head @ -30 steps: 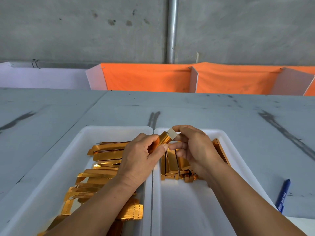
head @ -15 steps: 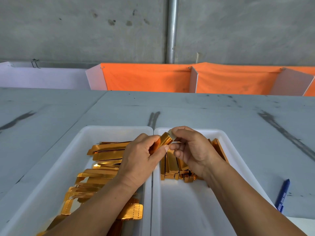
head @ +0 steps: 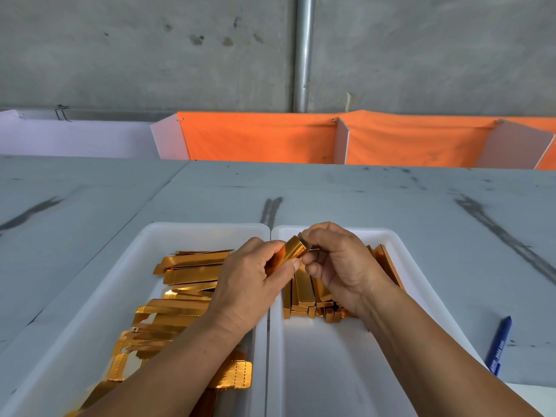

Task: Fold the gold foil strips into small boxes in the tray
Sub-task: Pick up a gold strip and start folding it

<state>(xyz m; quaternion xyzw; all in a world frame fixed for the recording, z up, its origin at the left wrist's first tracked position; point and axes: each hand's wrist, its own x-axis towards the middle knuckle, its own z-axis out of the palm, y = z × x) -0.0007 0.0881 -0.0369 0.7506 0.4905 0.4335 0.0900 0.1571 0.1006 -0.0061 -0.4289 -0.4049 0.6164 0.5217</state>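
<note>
At nine o'clock from my hands, flat gold foil strips (head: 186, 266) lie heaped in the left white tray (head: 141, 251). My left hand (head: 249, 284) wraps the half-made gold box (head: 290, 251) above the seam between the trays. My right hand (head: 340, 263) pinches its far end. Finished boxes (head: 304, 293) sit beneath in the right tray (head: 394, 245). A blue pen (head: 499, 344) lies at four o'clock.

Bare left hand (head: 249, 284) and bare right hand (head: 340, 266) on bare, unsleeved forearms.

Rt tray (head: 325, 371) front free; folded boxes (head: 304, 288) behind.
</note>
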